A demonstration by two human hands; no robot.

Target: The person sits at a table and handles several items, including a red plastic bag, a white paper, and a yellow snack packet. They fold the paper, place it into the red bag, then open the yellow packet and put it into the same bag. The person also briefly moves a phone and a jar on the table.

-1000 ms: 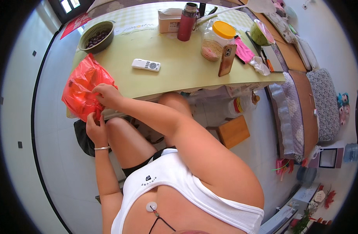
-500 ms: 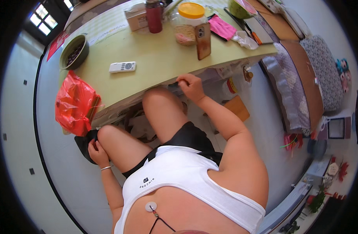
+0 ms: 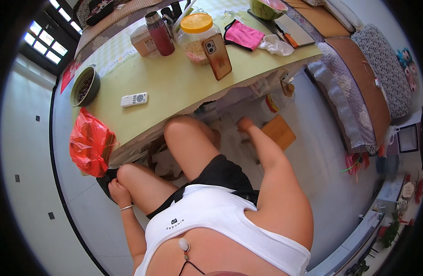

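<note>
My left hand (image 3: 120, 192) is beside my left knee with its fingers curled in. It touches or lies close against a black, limp thing (image 3: 105, 183) below a red plastic bag (image 3: 90, 145); what the fingers hold, if anything, is hidden. The red bag hangs at the table's near left corner. Below the table's edge, my right hand (image 3: 245, 123) reaches down to the right of my right knee. Its fingers point away and are mostly hidden. The nearest thing to it is a wooden stool (image 3: 279, 132) with a square top.
On the pale green table (image 3: 170, 87) are a white remote (image 3: 134, 100), a colander (image 3: 85, 86) of dark fruit, a maroon flask (image 3: 160, 37), a yellow-lidded jar (image 3: 195, 43), a propped phone (image 3: 217, 56), a pink cloth (image 3: 244, 35), and an orange-handled knife (image 3: 290, 40) by a cut watermelon (image 3: 268, 8).
My right hand has moved from the table's edge down and to the right, toward the stool. My left hand stays by the knee. The whole view has shifted slightly.
</note>
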